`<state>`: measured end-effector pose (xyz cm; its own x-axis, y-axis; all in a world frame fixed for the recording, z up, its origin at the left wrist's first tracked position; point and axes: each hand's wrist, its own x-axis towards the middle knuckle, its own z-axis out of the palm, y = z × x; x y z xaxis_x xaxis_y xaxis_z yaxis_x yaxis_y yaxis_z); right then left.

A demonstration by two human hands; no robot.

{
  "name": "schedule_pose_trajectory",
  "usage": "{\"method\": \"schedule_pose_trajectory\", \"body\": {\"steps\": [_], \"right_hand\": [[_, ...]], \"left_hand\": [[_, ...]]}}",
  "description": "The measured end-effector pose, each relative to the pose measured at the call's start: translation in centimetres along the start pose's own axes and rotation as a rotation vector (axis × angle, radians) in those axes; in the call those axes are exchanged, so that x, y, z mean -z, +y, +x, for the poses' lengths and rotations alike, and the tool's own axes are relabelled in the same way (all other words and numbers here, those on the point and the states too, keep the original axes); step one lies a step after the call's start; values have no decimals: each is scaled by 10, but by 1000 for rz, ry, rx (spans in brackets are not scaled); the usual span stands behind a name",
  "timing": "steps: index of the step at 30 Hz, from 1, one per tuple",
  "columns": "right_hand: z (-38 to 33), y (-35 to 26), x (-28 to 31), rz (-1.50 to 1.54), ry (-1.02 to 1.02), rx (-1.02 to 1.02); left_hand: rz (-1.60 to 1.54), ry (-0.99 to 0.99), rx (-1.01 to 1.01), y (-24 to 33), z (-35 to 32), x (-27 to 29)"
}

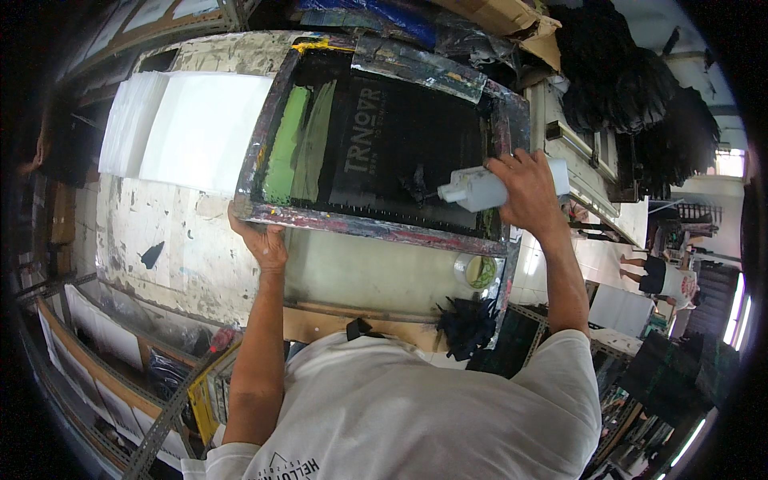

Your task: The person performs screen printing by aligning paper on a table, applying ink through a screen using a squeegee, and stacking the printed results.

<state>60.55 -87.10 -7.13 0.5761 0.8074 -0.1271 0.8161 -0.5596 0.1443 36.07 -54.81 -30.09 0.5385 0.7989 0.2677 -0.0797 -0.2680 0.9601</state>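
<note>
A screen-printing frame [376, 224] with paint-smeared edges lies tilted on the worktable before me. Its dark mesh [416, 136] bears pale lettering and, towards the left, a stripe of green ink [286, 144]. My left hand [262, 246] grips the frame's near left corner, thumb and fingers around the edge. In my right hand [524, 190] is a whitish plastic squeeze bottle [483, 190], laid nearly on its side above the mesh's right part. Its nozzle points left, close to a dark wrinkled patch [416, 186] on the mesh.
White sheets [204, 132] are stacked left of the frame on the stained table [184, 256]. Near the front edge stand a clear cup [476, 272] with something greenish inside and a dark bundle of rags [466, 326]. Dark cloths [616, 72] hang at right; another person [668, 280] is farther off.
</note>
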Motion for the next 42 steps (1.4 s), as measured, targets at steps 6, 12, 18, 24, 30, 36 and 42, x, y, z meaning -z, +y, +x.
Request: {"method": "schedule_pose_trajectory", "body": {"steps": [6, 12, 18, 24, 30, 36, 42], "right_hand": [[34, 24, -18, -101, 179, -99], [70, 49, -30, -206, 282, -226], [60, 43, -25, -172, 275, -93], [18, 5, 3, -92, 34, 34], [-5, -27, 18, 5, 83, 136], [-2, -35, 3, -13, 194, 106], [0, -30, -4, -11, 187, 89]], "left_hand": [[14, 23, -6, -4, 1, 1], [-63, 19, 51, 0, -1, -1], [-98, 40, 52, -2, -1, 1], [-28, 25, -9, -8, -1, 3], [-4, 16, -35, -13, -1, 4], [-46, 12, -22, -1, 0, -1], [-27, 20, 7, -2, -1, 2]]}}
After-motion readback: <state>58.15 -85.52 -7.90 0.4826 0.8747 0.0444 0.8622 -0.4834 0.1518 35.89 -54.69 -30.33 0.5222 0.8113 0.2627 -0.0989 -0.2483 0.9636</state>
